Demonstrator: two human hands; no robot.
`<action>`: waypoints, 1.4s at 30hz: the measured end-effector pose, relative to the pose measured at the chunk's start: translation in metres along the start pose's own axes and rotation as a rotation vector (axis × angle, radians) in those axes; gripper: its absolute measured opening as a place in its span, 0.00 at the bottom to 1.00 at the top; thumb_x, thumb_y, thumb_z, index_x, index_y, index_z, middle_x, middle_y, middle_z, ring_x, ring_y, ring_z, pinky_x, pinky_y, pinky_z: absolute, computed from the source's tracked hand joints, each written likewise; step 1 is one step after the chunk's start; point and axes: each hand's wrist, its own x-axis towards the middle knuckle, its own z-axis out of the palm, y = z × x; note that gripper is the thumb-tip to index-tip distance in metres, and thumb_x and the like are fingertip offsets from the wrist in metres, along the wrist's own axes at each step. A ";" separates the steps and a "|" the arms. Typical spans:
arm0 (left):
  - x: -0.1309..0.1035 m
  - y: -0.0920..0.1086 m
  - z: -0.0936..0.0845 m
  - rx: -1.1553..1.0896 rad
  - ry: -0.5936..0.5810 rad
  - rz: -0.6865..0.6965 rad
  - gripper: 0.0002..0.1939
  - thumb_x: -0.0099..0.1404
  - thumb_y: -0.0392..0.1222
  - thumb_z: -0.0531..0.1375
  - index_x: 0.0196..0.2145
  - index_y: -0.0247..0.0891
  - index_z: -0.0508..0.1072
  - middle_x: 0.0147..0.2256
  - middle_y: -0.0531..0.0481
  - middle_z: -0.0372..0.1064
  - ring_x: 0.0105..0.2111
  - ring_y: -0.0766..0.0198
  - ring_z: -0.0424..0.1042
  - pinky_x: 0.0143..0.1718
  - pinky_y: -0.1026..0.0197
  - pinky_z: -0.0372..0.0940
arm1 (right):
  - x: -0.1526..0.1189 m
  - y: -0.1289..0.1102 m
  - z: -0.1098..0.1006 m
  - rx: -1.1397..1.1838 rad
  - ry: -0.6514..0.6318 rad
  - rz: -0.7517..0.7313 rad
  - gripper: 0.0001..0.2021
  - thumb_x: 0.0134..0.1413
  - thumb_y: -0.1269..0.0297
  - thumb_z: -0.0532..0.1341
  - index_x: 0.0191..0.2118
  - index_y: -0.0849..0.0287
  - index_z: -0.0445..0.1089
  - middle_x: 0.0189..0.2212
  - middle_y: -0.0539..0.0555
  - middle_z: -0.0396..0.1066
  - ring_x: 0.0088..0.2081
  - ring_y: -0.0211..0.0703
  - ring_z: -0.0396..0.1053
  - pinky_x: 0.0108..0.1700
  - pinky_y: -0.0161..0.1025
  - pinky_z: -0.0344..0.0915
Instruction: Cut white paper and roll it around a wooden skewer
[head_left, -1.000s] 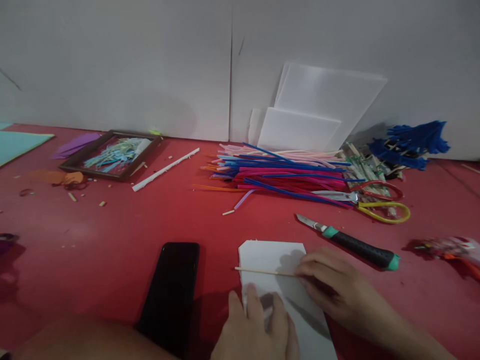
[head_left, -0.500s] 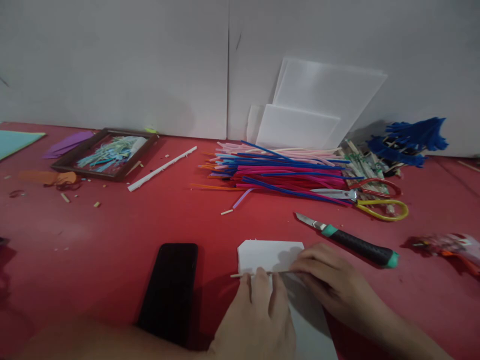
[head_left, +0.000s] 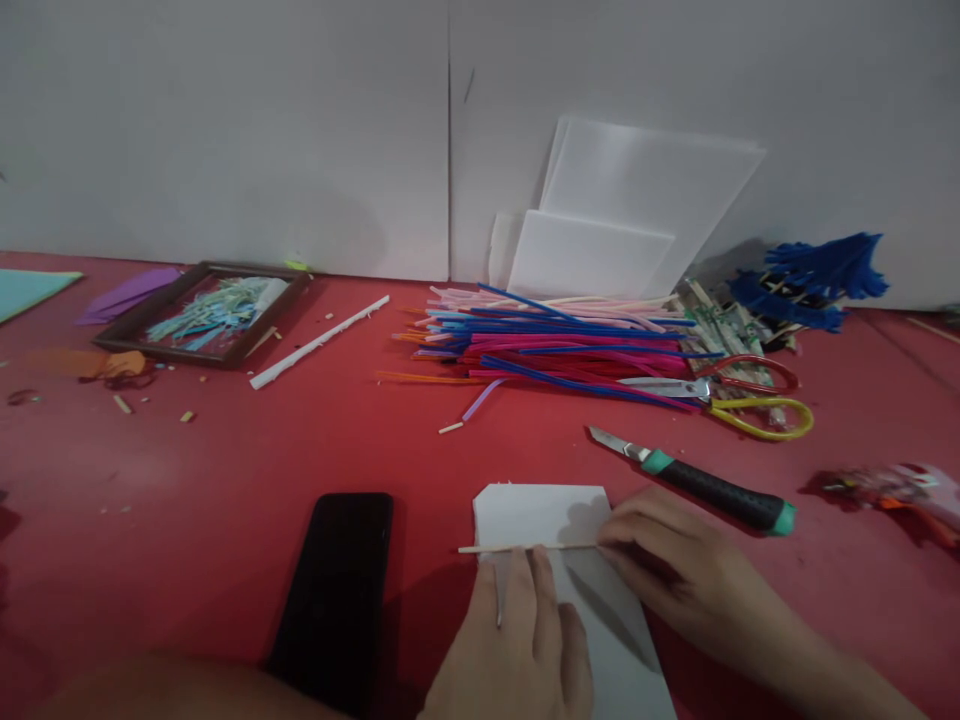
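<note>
A thin pale stick (head_left: 480, 549) lies across a white board (head_left: 547, 505) near the front of the red table. My left hand (head_left: 521, 630) rests on the board with its fingers apart, the fingertips against the stick's near side. Part of another thin piece shows between its fingers. My right hand (head_left: 667, 560) is closed at the board's right edge, pinching the stick's right end between thumb and fingers. Beyond it lies a craft knife (head_left: 712, 490) with a black and green handle, its blade bare.
A black phone (head_left: 334, 590) lies left of the board. Behind are coloured stems (head_left: 562, 345), scissors (head_left: 761, 415), a brown frame (head_left: 232, 355) holding paper strips and a rolled white stick (head_left: 322, 343). White sheets (head_left: 645, 180) lean on the wall.
My left hand has moved down slightly and its fingers have shifted, showing more of the stick. My right hand has moved a little to the right along it. The view has shifted slightly.
</note>
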 end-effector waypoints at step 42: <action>-0.004 0.005 0.003 0.073 0.050 0.005 0.11 0.72 0.39 0.53 0.48 0.38 0.72 0.49 0.41 0.75 0.49 0.54 0.73 0.49 0.54 0.61 | -0.001 0.001 0.000 0.008 -0.008 -0.026 0.07 0.62 0.72 0.57 0.36 0.55 0.70 0.30 0.51 0.72 0.31 0.37 0.71 0.33 0.31 0.70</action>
